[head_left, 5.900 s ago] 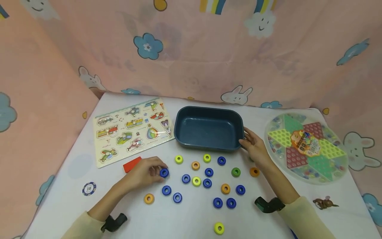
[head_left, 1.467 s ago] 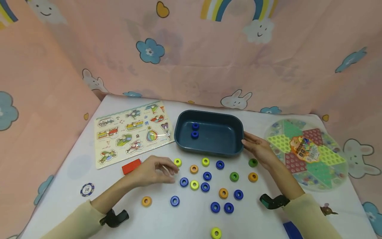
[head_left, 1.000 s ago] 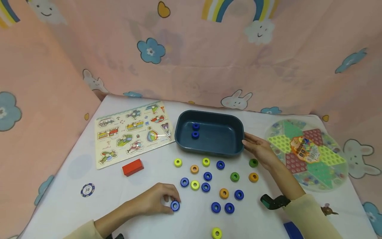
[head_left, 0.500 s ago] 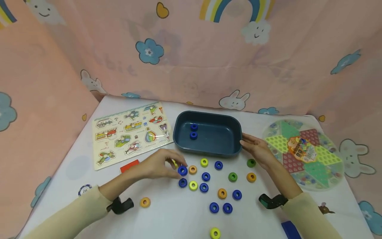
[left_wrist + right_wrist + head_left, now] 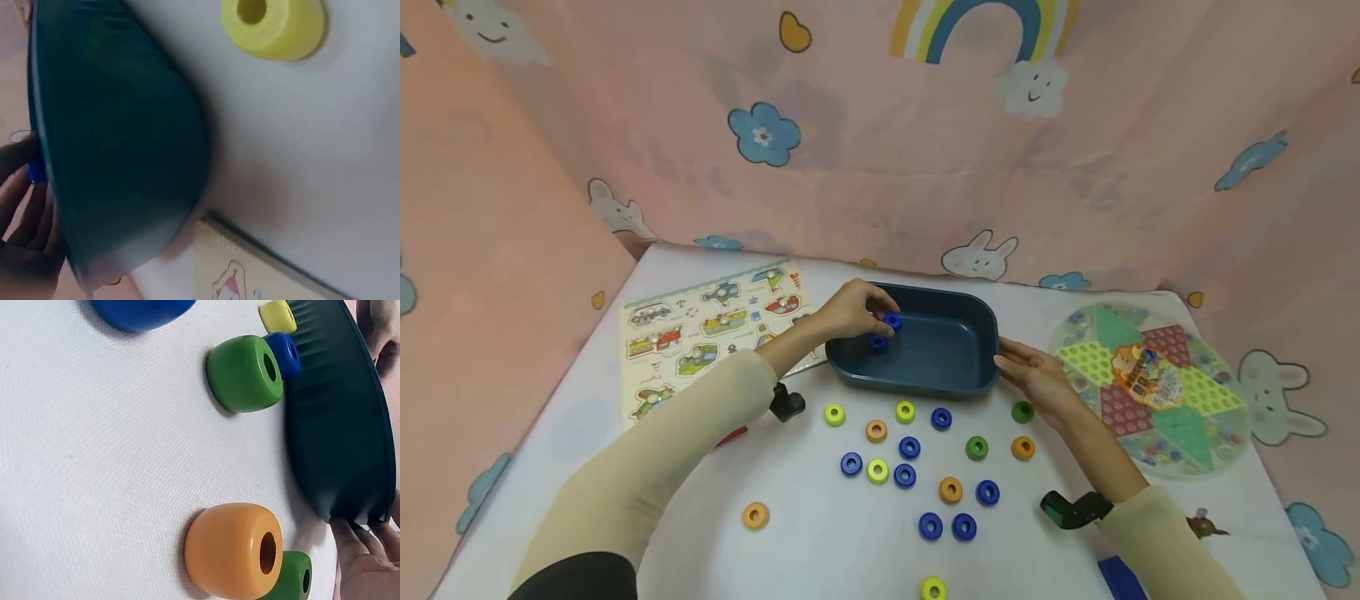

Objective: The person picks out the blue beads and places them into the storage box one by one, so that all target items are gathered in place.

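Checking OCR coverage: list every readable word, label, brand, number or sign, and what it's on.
None legible.
Vehicle puzzle board: captions too small and blurred.
Orange sticker on the Chinese checkers board: print too small to read.
Pink curtain: faint marks, unreadable.

On the surface (image 5: pixel 820 550), your tray (image 5: pixel 936 342) stands at the back, between a puzzle board (image 5: pixel 700 325), left, and a game board (image 5: pixel 1150 408), right. Your left grip (image 5: pixel 853 310) holds one bead (image 5: pixel 892 319) at the tray's left part, near another bead (image 5: pixel 877 342) inside; your right grip (image 5: pixel 1033 375) touches the right end. Loose beads (image 5: pixel 905 485) lie in front. A toy mouse (image 5: pixel 1204 525) lies right of your right sleeve (image 5: pixel 1157 533), a block (image 5: pixel 1121 578) left of it.
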`<state>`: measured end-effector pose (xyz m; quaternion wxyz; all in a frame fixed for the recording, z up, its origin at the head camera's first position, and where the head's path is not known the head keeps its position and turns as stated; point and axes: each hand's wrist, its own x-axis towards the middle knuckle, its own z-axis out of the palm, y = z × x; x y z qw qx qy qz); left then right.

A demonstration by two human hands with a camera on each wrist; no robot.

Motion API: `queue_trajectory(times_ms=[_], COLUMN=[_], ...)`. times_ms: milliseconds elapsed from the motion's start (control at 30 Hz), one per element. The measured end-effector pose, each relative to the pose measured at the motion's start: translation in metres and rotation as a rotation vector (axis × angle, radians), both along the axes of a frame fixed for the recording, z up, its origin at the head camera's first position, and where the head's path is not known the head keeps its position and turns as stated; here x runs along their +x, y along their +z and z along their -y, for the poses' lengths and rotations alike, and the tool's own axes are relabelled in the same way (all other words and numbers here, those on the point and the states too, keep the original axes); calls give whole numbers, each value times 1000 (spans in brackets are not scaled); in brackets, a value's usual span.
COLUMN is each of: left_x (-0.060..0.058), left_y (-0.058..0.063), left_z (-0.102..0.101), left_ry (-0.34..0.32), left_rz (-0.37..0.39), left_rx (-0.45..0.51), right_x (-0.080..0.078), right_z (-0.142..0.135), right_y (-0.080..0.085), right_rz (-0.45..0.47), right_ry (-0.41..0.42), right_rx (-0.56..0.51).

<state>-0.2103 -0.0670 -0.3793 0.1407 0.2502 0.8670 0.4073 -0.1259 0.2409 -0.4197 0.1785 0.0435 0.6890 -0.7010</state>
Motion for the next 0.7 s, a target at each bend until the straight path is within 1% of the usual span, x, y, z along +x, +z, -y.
queue_trajectory(times_ms=[100, 200, 233, 333, 400, 467, 533, 633, 700], left_x=[-6, -6, -6, -4, 0, 7, 18, 39, 54], left_y=[-5, -7, -8, -5, -2, 3, 8, 15, 16], left_z=[-5, -7, -6, -4, 0, 6, 13, 25, 32], left_ry=[38, 64, 70, 82, 77, 71, 55, 22, -9], left_rz=[12, 27, 34, 23, 15, 10, 22, 36, 34], left_rx=[-51, -73, -69, -46, -15, 31, 94, 173, 211], right_x=[0, 0, 0, 0, 0, 1, 1, 2, 2], right_z=[1, 2, 3, 3, 2, 2, 2, 2, 1], right_y=[0, 1, 2, 3, 3, 3, 3, 3, 3], right_rz=[-6, -7, -7, -3, -4, -3, -14, -30, -35], right_ry=[6, 8, 7, -2, -5, -6, 7, 17, 17], right_rx=[-2, 1, 2, 6, 8, 11, 13, 9, 7])
